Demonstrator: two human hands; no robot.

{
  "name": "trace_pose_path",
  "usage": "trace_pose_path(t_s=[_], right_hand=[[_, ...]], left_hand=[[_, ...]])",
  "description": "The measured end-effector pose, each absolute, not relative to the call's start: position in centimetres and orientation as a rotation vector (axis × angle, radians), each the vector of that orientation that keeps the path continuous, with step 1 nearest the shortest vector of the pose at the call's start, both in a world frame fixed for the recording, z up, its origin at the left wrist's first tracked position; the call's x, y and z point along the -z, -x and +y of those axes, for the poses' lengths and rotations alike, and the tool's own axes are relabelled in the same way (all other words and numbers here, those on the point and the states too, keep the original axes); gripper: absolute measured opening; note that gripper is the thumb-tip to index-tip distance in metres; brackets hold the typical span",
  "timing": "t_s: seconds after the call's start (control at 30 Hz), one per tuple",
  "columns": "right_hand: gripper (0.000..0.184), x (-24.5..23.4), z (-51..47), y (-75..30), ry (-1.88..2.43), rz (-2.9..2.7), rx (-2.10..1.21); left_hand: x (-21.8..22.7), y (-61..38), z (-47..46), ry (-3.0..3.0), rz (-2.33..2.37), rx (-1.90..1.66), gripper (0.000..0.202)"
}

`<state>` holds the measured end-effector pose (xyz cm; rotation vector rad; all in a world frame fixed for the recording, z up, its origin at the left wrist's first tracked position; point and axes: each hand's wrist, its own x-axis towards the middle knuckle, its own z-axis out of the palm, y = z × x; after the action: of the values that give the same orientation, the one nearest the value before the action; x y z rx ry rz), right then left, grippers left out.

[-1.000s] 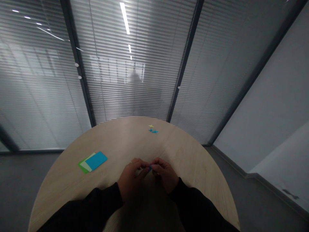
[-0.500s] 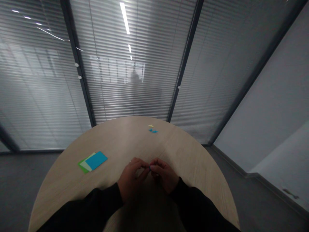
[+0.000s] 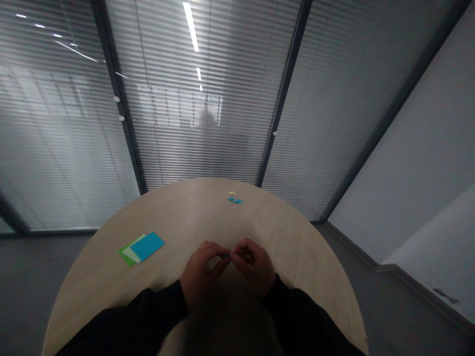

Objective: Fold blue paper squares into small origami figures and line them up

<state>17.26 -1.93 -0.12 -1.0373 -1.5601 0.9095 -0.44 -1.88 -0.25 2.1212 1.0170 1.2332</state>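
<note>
Both hands meet over the near middle of a round wooden table (image 3: 178,217). My left hand (image 3: 202,274) and my right hand (image 3: 252,267) are closed in a pinch, fingertips touching around a tiny blue folded paper piece (image 3: 228,254), most of it hidden by the fingers. Black sleeves cover both forearms.
A stack of blue, pale and green paper sheets (image 3: 143,247) lies on the table to the left. At the far edge sit a small yellow folded figure (image 3: 232,193) and small blue folded figures (image 3: 235,200). Glass walls with blinds stand behind; grey floor surrounds the table.
The hands stay together on the small blue piece. The right hand's fingers have lifted and shifted slightly.
</note>
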Motion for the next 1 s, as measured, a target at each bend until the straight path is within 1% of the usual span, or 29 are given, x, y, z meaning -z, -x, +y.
trace_pose_path(t_s=[0.1,0.2,0.37,0.5,0.63,0.83,1.0], right_hand=[[0.008,-0.59,-2.25,-17.39,0.992,-1.739,-0.562],[0.006,-0.98,-2.36,-17.52,0.927,-1.882,-0.298],[0.012,-0.80,-2.38,-17.66,0.928,-1.981,-0.112],[0.013,-0.45,-2.49,-17.70,0.929,-2.024,0.024],[0.012,-0.55,-2.79,-17.46,0.940,-2.050,0.047],[0.008,-0.98,-2.86,-17.17,0.962,-2.029,-0.107],[0.007,-0.75,-2.56,-17.25,0.981,-2.001,-0.175]], left_hand=[[0.36,0.46,-1.83,-2.117,1.021,-1.267,0.009],[0.55,0.52,-1.70,-2.115,1.041,-1.288,0.008],[0.44,0.51,-1.72,-2.095,1.090,-1.298,0.007],[0.10,0.44,-1.88,-2.092,1.112,-1.298,0.007],[0.08,0.42,-1.92,-2.122,1.123,-1.307,0.007],[0.39,0.36,-1.82,-2.252,1.089,-1.294,0.008],[-0.19,0.36,-2.00,-2.117,1.150,-1.274,0.007]])
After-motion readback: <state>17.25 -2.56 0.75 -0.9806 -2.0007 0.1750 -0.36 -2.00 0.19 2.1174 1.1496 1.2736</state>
